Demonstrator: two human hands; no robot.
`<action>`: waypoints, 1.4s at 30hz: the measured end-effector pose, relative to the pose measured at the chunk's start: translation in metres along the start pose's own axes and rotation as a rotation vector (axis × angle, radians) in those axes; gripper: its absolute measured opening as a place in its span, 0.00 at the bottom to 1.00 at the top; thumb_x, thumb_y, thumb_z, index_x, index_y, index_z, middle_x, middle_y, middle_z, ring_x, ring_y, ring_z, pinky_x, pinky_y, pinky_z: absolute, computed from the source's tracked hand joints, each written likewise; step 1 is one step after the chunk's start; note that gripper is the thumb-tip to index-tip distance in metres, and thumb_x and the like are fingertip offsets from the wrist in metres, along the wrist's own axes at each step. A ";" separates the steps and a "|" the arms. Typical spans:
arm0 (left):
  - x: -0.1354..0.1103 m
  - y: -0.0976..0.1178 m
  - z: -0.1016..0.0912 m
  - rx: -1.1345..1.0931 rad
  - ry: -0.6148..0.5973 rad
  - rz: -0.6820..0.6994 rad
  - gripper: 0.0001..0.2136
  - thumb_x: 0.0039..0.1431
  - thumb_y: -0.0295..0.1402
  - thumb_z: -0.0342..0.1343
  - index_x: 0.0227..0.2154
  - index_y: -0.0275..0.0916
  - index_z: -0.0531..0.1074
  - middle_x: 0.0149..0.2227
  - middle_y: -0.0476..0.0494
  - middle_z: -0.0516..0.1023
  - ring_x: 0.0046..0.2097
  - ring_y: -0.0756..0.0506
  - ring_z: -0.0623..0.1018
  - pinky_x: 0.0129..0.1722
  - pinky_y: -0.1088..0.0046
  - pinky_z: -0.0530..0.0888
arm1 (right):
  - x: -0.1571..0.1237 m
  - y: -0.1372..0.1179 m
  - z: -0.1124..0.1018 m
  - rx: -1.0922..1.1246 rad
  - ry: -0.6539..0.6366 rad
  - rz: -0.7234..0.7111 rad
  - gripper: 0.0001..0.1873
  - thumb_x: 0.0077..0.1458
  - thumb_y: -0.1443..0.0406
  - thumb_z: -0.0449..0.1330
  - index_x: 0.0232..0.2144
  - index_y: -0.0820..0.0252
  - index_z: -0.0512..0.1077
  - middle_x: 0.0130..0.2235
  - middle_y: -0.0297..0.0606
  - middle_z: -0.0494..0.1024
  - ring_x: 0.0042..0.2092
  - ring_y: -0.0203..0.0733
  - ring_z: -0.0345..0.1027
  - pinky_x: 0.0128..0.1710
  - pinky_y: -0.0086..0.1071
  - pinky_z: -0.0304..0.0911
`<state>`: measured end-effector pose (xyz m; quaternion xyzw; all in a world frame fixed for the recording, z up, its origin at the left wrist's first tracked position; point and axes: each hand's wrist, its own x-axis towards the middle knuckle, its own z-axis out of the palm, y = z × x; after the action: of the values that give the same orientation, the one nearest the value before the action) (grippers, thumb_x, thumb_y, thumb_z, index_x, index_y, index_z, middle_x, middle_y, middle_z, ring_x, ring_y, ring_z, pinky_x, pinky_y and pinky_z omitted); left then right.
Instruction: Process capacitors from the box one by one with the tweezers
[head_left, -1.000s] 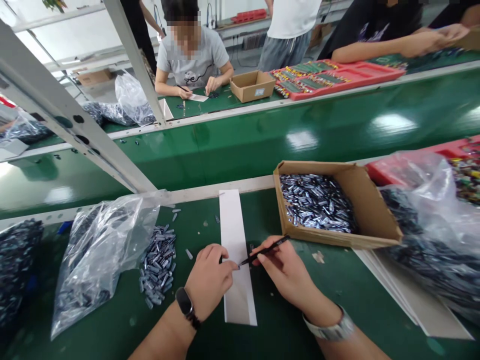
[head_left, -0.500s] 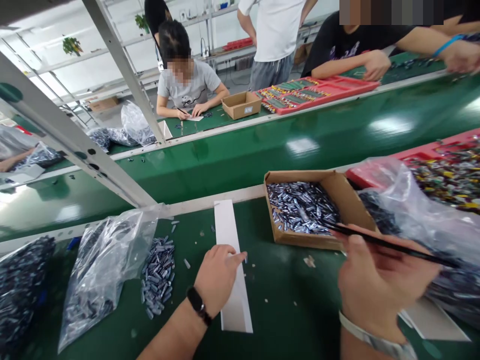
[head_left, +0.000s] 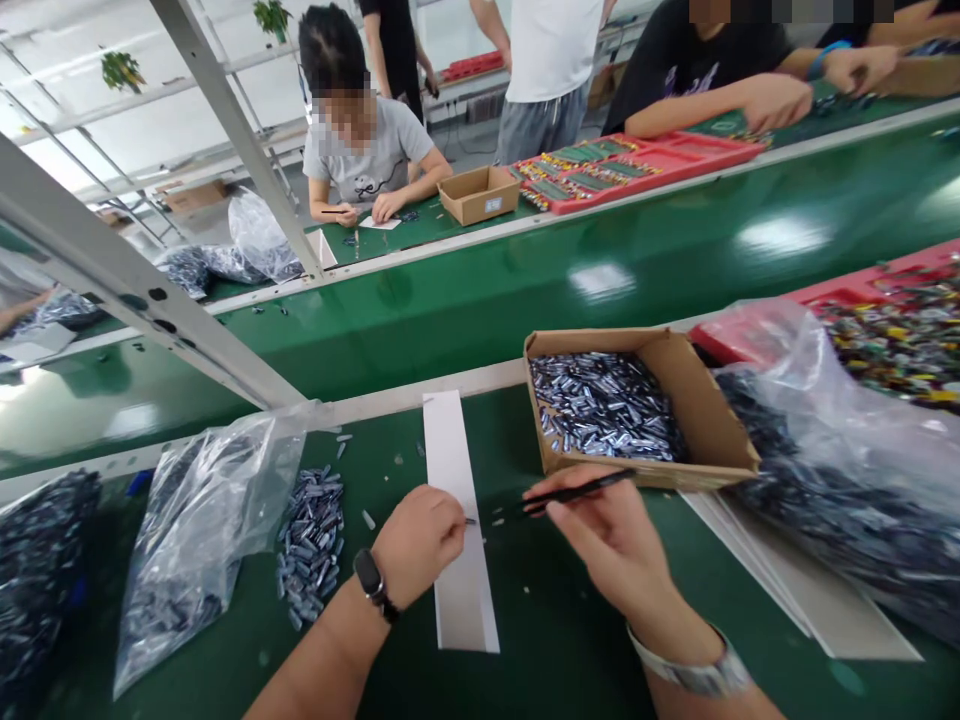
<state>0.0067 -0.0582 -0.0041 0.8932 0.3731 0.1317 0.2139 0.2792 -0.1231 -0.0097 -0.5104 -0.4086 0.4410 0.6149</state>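
Note:
My left hand [head_left: 421,540] is closed in a pinch over a white card strip [head_left: 459,590], and the end of a small shiny dark piece pokes out at its fingertips. My right hand [head_left: 611,530] grips black tweezers [head_left: 581,488], whose tips point left toward the strip and are blurred. Whether a small part sits in those tips I cannot tell. Behind the right hand stands a cardboard box [head_left: 652,475] holding many small shiny dark pieces [head_left: 607,405]. A pile of similar pieces [head_left: 311,545] lies left of the strip.
Clear plastic bags [head_left: 202,530] of parts lie at left, with a darker full bag [head_left: 45,580] beyond. Another bag [head_left: 832,480] and white cards [head_left: 810,590] are at right. A red tray [head_left: 825,290], a metal post [head_left: 142,270] and people across the green belt [head_left: 465,320] are visible.
My right hand with the tweezers has moved left from the box toward the card strip. My left hand's fingers have curled in, with a small piece showing at their tips. The view shifts slightly.

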 end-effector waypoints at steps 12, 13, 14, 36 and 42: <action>-0.048 0.009 0.002 -0.241 0.131 -0.208 0.11 0.80 0.25 0.70 0.48 0.49 0.96 0.44 0.45 0.95 0.48 0.40 0.92 0.56 0.63 0.92 | 0.005 -0.006 0.023 -0.155 -0.393 0.222 0.19 0.70 0.45 0.80 0.44 0.47 0.80 0.44 0.41 0.93 0.45 0.55 0.94 0.51 0.48 0.93; -0.049 0.008 0.004 -0.251 0.122 -0.221 0.10 0.79 0.25 0.72 0.46 0.48 0.96 0.43 0.45 0.95 0.47 0.40 0.92 0.57 0.63 0.92 | 0.005 -0.005 0.023 -0.149 -0.394 0.239 0.20 0.70 0.45 0.80 0.43 0.46 0.79 0.44 0.41 0.93 0.45 0.54 0.94 0.51 0.48 0.93; -0.049 0.006 0.006 -0.255 0.108 -0.222 0.09 0.78 0.25 0.73 0.46 0.48 0.96 0.43 0.45 0.95 0.47 0.39 0.92 0.58 0.62 0.92 | 0.006 -0.005 0.023 -0.143 -0.396 0.259 0.21 0.69 0.44 0.81 0.43 0.46 0.79 0.44 0.40 0.93 0.45 0.55 0.94 0.51 0.48 0.93; -0.049 0.005 0.000 -0.290 0.077 -0.244 0.09 0.72 0.24 0.74 0.42 0.47 0.96 0.48 0.41 0.91 0.50 0.39 0.90 0.54 0.63 0.92 | 0.006 -0.003 0.025 -0.162 -0.328 0.345 0.30 0.64 0.31 0.83 0.43 0.41 0.80 0.43 0.47 0.95 0.44 0.67 0.96 0.50 0.61 0.98; -0.051 0.003 0.002 -0.292 0.088 -0.214 0.11 0.73 0.23 0.73 0.44 0.47 0.97 0.49 0.41 0.92 0.51 0.39 0.91 0.56 0.63 0.92 | 0.005 -0.003 0.027 -0.184 -0.320 0.331 0.30 0.64 0.31 0.83 0.42 0.41 0.80 0.42 0.47 0.94 0.42 0.66 0.96 0.46 0.59 0.97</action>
<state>-0.0253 -0.0976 -0.0080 0.8012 0.4517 0.2000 0.3377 0.2556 -0.1115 -0.0031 -0.5480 -0.4500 0.5719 0.4126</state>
